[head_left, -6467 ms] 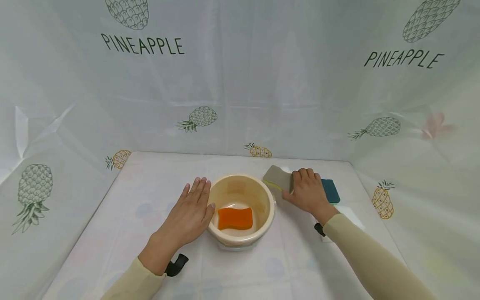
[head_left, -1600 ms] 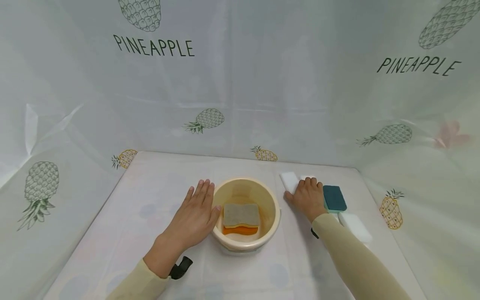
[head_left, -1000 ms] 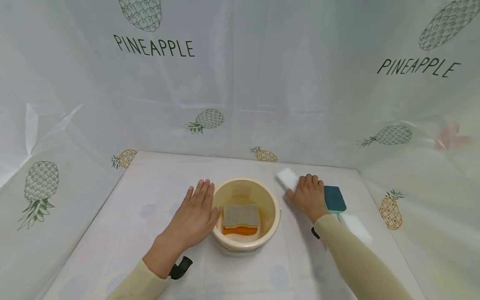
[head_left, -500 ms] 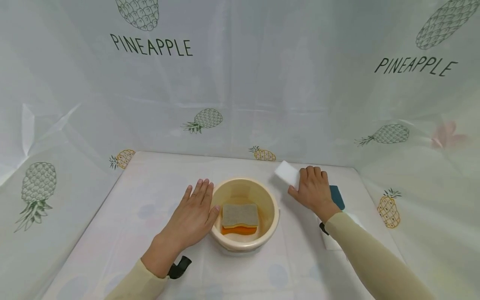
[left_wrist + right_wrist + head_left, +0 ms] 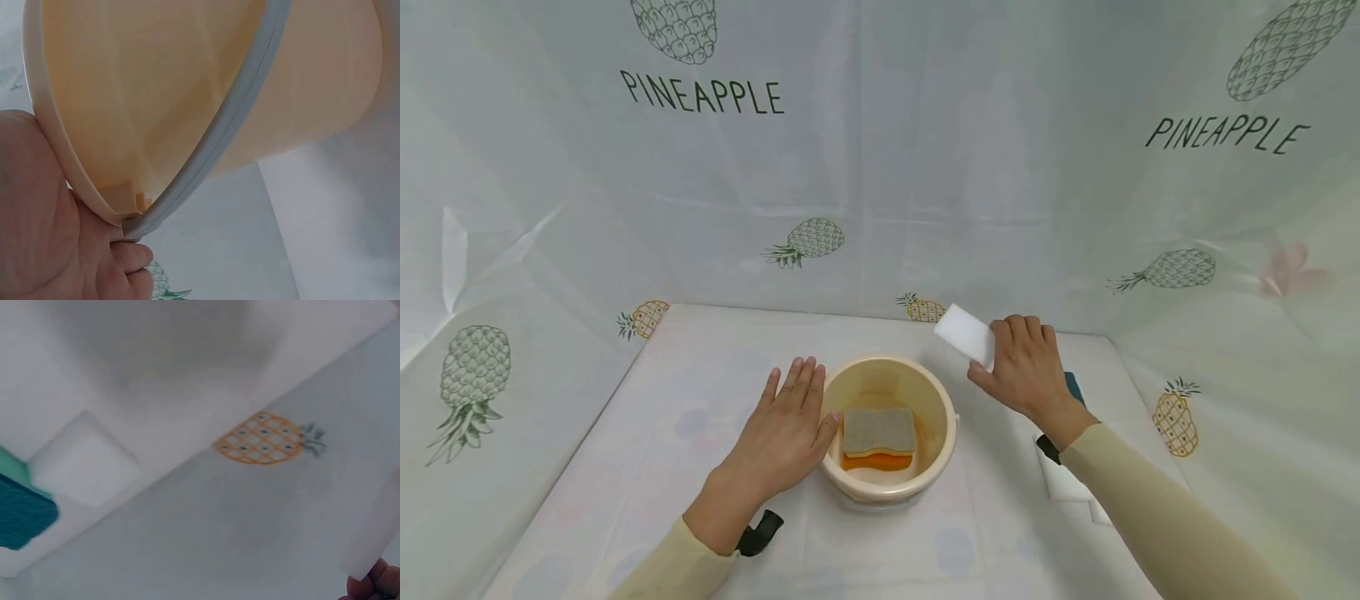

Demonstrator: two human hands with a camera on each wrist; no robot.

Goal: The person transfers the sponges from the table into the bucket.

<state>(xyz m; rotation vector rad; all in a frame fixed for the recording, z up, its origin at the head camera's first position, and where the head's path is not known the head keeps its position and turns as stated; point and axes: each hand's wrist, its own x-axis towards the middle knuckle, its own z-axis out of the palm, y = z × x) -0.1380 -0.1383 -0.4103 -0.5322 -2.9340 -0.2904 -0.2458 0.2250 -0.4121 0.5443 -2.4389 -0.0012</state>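
Gripping a white block (image 5: 964, 335) at one end between thumb and fingers, the right hand (image 5: 1024, 362) holds it tilted above the tabletop (image 5: 992, 546), beyond and to the right of a cream bucket (image 5: 886, 493) and apart from it. The left hand (image 5: 782, 425) lies flat along the bucket's left side, its fingers straight and side by side, the thumb at the rim. The two hands are well apart, with the bucket between them.

Inside the bucket a grey-topped sponge (image 5: 880, 429) rests on an orange sponge (image 5: 876, 462), whose near edge shows beneath it. The left wrist view shows the palm against the rim, near where a grey handle (image 5: 219, 134) joins it.

A teal sponge (image 5: 25, 512) lies on the tabletop beside another white block (image 5: 84, 462). More white pieces (image 5: 1063, 481) lie by the right forearm, though the sleeve (image 5: 1150, 508) covers part of them and their number is hard to tell. Behind everything hangs a pale sheet (image 5: 925, 167) printed with pineapples and the word PINEAPPLE.
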